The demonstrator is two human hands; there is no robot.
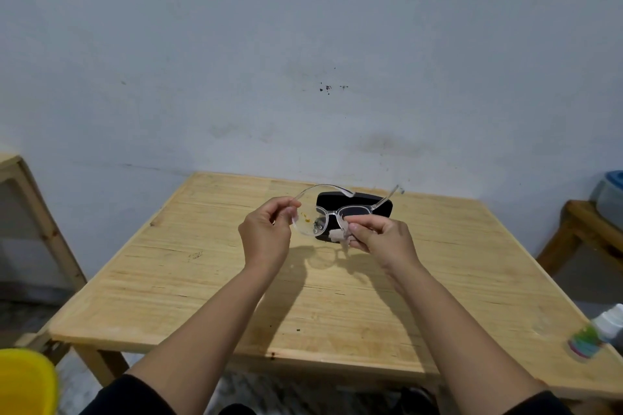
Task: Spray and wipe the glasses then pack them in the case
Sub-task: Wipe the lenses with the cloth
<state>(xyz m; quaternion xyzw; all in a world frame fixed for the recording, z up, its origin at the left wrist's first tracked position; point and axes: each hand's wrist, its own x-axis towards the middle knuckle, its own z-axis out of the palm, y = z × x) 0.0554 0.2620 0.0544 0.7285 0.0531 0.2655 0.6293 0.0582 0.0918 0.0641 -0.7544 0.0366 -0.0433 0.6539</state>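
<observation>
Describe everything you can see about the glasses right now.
The glasses have a clear, plastic-looking frame with both temples unfolded, pointing away from the person. They are held in the air above the table, in front of the black case. The left hand pinches the frame's left end; the right hand presses a small pale cloth to the right lens. The left lens shows yellowish spots and droplets.

Wooden table (175, 283) against scuffed grey wall (303, 44); possibly stools beside.
</observation>
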